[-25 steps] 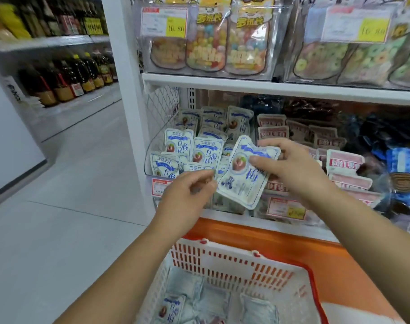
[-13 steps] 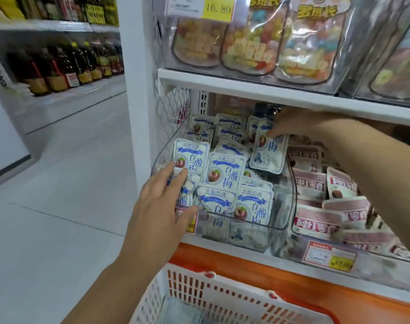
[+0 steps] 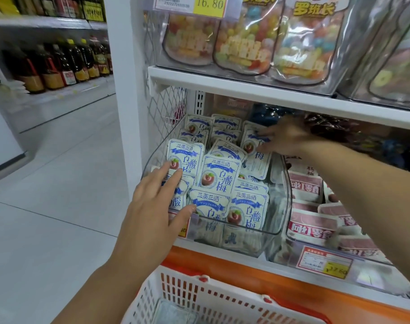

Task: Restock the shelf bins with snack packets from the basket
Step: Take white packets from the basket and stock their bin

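Observation:
White-and-blue plum snack packets [image 3: 219, 176] fill a clear plastic shelf bin [image 3: 284, 213] on the lower shelf. My left hand [image 3: 157, 202] rests with straight fingers on the front-left packets of that bin. My right hand [image 3: 288, 139] reaches in under the upper shelf, its extended fingers and thumb touching one packet [image 3: 257, 162] that stands at the bin's back right. Below, the white basket [image 3: 199, 286] with orange handles holds at least one more pale packet [image 3: 173, 312], mostly cut off by the frame.
To the right stands a second clear bin with red-and-white packets [image 3: 311, 228] and a price tag [image 3: 323, 263]. The shelf above [image 3: 269, 90] carries bags of coloured candy [image 3: 246, 40]. Bottles [image 3: 59, 66] line shelves across the tiled aisle [image 3: 47, 183] on the left.
My right hand carried a packet from in front of the bin to its back right, where the packet now stands. My left hand moved up onto the front packets. The view came closer.

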`<move>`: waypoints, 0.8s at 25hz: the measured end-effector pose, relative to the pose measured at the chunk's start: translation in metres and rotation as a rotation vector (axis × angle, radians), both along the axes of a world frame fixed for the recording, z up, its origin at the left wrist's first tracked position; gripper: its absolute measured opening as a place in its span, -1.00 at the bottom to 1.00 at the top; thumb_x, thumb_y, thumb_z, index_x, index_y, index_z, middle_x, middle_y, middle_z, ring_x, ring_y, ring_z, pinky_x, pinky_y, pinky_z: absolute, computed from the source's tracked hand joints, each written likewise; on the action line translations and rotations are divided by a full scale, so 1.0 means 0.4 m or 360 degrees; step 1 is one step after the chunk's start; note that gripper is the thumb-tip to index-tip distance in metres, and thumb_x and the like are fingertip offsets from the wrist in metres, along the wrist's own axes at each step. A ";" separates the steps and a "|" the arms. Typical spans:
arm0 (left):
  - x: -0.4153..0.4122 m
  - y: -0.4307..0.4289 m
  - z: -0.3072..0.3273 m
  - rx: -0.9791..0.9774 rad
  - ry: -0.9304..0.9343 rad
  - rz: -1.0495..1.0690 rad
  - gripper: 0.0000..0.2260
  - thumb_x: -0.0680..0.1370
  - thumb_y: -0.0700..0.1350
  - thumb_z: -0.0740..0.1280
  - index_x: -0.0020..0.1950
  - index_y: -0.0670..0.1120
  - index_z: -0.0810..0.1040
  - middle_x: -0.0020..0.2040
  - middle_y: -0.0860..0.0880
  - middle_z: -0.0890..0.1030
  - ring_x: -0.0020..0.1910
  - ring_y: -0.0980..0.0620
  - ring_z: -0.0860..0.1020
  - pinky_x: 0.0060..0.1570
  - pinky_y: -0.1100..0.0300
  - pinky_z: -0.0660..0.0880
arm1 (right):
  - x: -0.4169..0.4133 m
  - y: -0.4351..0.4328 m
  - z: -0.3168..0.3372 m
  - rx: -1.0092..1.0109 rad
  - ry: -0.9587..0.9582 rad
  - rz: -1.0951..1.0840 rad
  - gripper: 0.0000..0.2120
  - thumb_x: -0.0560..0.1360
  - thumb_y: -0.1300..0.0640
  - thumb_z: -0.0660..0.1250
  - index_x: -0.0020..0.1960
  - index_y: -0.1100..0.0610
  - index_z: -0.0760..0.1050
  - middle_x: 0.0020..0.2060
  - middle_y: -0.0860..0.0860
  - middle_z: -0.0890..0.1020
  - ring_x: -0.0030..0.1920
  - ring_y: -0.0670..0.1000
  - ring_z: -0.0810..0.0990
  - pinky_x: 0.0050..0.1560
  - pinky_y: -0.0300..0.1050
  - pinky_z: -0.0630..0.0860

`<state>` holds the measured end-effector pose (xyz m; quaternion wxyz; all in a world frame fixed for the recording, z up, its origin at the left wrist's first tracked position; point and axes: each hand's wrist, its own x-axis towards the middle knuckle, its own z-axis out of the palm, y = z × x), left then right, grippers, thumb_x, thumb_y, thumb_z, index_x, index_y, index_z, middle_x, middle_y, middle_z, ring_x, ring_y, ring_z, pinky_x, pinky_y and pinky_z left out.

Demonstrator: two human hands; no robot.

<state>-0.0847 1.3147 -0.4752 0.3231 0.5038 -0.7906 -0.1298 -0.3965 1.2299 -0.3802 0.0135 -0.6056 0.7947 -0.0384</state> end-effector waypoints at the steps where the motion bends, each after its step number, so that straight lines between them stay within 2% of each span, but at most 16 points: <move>1: 0.001 -0.001 -0.003 -0.0021 0.0004 -0.0005 -0.34 0.52 0.20 0.25 0.56 0.15 0.09 0.57 0.20 0.04 0.52 0.15 -0.03 0.40 0.19 0.04 | 0.006 0.001 -0.011 0.0037 0.0090 -0.0012 -0.45 0.44 -0.29 0.35 0.40 -0.27 0.37 0.51 0.06 0.22 0.51 0.20 0.13 0.37 0.07 0.28; 2: 0.001 -0.002 -0.004 -0.0041 0.0007 -0.0012 -0.35 0.52 0.17 0.27 0.56 0.14 0.09 0.57 0.20 0.05 0.52 0.14 -0.02 0.39 0.20 0.04 | 0.011 0.003 -0.019 0.0040 0.0160 -0.0025 -0.44 0.46 -0.30 0.32 0.43 -0.29 0.31 0.53 0.05 0.15 0.54 0.21 0.02 0.45 0.14 0.14; 3: 0.001 -0.002 -0.003 -0.0059 0.0011 -0.0020 -0.35 0.53 0.15 0.29 0.56 0.14 0.10 0.57 0.19 0.05 0.52 0.13 -0.01 0.38 0.21 0.04 | 0.016 0.008 -0.021 0.0001 0.0175 -0.0050 -0.42 0.46 -0.30 0.32 0.45 -0.30 0.28 0.52 0.05 0.16 0.54 0.22 -0.01 0.47 0.18 0.08; 6: 0.009 0.008 -0.009 -0.0112 -0.0010 -0.0038 -0.34 0.52 0.11 0.33 0.56 0.11 0.13 0.57 0.17 0.06 0.52 0.13 0.02 0.37 0.23 0.05 | 0.023 0.042 -0.008 -0.0280 -0.0142 -0.0133 -0.48 0.46 -0.20 0.39 0.39 -0.26 0.37 0.31 0.09 0.39 0.43 0.24 0.25 0.40 0.14 0.31; 9: 0.022 0.042 -0.019 -0.0225 -0.0002 0.0005 -0.39 0.52 0.04 0.39 0.52 0.04 0.26 0.55 0.08 0.19 0.50 0.07 0.11 0.39 0.16 0.12 | 0.067 0.158 -0.018 -0.0377 -0.0176 0.0079 -0.58 0.55 -0.03 0.32 0.41 -0.09 0.41 0.33 0.11 0.39 0.33 0.16 0.38 0.35 0.01 0.36; 11: 0.018 0.083 -0.024 -0.0413 0.0074 0.0023 -0.51 0.52 -0.04 0.41 0.44 -0.02 0.40 0.43 0.00 0.37 0.39 0.00 0.28 0.36 0.15 0.25 | 0.126 0.277 -0.036 -0.0808 -0.0249 0.0249 -0.65 0.57 0.09 0.30 0.35 -0.02 0.48 0.20 0.11 0.52 0.21 0.14 0.45 0.23 -0.11 0.33; 13: 0.008 0.133 -0.042 -0.0527 0.0098 -0.0031 -0.62 0.53 -0.08 0.36 0.34 -0.06 0.50 0.26 -0.02 0.47 0.24 0.01 0.40 0.24 0.21 0.32 | 0.196 0.403 -0.085 -0.1253 -0.0524 0.0420 -0.72 0.55 0.23 0.28 0.23 0.07 0.54 -0.04 0.05 0.55 0.00 0.04 0.48 0.04 -0.20 0.35; 15: -0.001 0.185 -0.097 -0.0393 -0.0003 -0.0164 -0.66 0.52 -0.10 0.36 0.29 -0.05 0.52 0.20 0.00 0.48 0.16 0.03 0.44 0.11 0.22 0.40 | 0.261 0.522 -0.193 -0.1366 -0.0792 0.0485 -0.78 0.53 0.30 0.26 0.13 0.13 0.56 -0.17 -0.02 0.51 -0.17 -0.07 0.45 -0.11 -0.28 0.36; 17: -0.004 0.238 -0.188 -0.0080 -0.0217 -0.0345 -0.64 0.53 -0.10 0.37 0.33 -0.02 0.49 0.27 0.02 0.45 0.17 0.04 0.48 0.06 0.19 0.47 | 0.299 0.613 -0.349 -0.1152 -0.0975 0.0350 -0.81 0.54 0.31 0.27 0.08 0.11 0.56 -0.20 -0.12 0.50 -0.23 -0.17 0.44 -0.17 -0.30 0.36; 18: -0.003 0.263 -0.241 0.0130 -0.0324 -0.0422 -0.63 0.56 -0.08 0.34 0.37 -0.01 0.46 0.33 0.03 0.41 0.22 0.04 0.47 0.11 0.17 0.49 | 0.299 0.645 -0.447 -0.0870 -0.1057 0.0216 -0.81 0.56 0.30 0.26 0.08 0.09 0.56 -0.15 -0.13 0.52 -0.21 -0.18 0.46 -0.15 -0.28 0.38; 20: 0.000 0.307 -0.347 0.0557 -0.0521 -0.0506 -0.61 0.60 -0.06 0.27 0.44 -0.01 0.39 0.44 0.03 0.30 0.33 0.03 0.40 0.25 0.15 0.44 | 0.266 0.690 -0.645 -0.0051 -0.1097 -0.0108 -0.78 0.61 0.24 0.20 0.17 0.09 0.55 0.07 -0.02 0.59 -0.09 -0.10 0.54 -0.06 -0.21 0.45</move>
